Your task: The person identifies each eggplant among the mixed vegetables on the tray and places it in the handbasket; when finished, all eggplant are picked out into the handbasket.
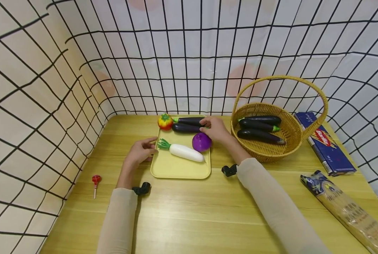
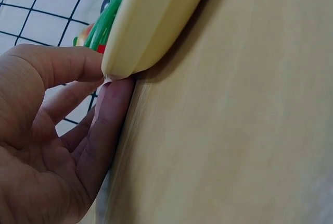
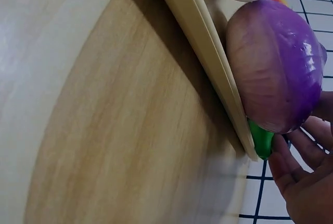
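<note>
A yellow tray point(image 1: 180, 173) holds a white radish point(image 1: 186, 152) with green leaves, a round purple vegetable point(image 1: 201, 142), a red-and-yellow fruit with a green top point(image 1: 165, 122), and two eggplants point(image 1: 185, 128). My left hand point(image 1: 140, 151) pinches the tray's left rim; in the left wrist view its fingers point(image 2: 106, 104) meet the tray's edge point(image 2: 151, 31). Over the eggplants' right ends, my right hand point(image 1: 216, 128) grips one eggplant. In the right wrist view its green stem point(image 3: 261, 139) shows by the fingertips, partly hidden behind the purple vegetable point(image 3: 276, 67).
Right of the tray stands a wicker basket point(image 1: 271, 155) with a tall handle and several eggplants point(image 1: 260, 135) inside. A blue Barilla box point(image 1: 327, 146) and a pasta packet point(image 1: 351, 211) lie farther right. A red lollipop point(image 1: 96, 180) lies at left. Black-lined wall sheets enclose the table.
</note>
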Demonstrator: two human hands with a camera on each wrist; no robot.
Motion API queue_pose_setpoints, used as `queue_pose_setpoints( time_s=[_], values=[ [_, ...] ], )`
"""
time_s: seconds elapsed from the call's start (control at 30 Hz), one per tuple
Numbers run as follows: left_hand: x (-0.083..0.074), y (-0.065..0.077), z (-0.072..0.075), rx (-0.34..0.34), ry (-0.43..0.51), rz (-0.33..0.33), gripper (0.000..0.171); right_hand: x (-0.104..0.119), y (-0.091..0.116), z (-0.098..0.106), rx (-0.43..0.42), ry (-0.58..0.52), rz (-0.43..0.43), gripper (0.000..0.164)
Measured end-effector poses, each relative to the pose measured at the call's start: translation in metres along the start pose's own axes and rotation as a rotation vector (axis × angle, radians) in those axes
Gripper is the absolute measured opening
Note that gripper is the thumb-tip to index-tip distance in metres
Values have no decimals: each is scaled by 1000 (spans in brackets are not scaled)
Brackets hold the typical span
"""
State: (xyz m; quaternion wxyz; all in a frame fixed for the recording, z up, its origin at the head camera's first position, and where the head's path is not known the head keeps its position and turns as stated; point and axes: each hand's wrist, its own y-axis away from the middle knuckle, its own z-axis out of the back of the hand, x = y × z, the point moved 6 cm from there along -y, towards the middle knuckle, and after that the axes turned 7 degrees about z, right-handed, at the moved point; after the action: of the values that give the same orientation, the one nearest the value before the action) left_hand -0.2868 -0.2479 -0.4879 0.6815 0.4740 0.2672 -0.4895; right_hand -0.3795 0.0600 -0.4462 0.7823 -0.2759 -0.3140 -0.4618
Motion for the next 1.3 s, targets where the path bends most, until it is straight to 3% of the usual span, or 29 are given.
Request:
queue_pose_setpoints(
  time_s=[0.37,1.07,1.3],
  values=[
    [1,-2,-1,4,5,3,60,0,-5,-5,47,87,12,28],
    [2,-4,-1,-3,6,-3,60,2,-7,-12,189,187,30,36],
    [3,-4,1,-4,7,-4,61,6,-1,-9,181,176,2,35]
  ],
)
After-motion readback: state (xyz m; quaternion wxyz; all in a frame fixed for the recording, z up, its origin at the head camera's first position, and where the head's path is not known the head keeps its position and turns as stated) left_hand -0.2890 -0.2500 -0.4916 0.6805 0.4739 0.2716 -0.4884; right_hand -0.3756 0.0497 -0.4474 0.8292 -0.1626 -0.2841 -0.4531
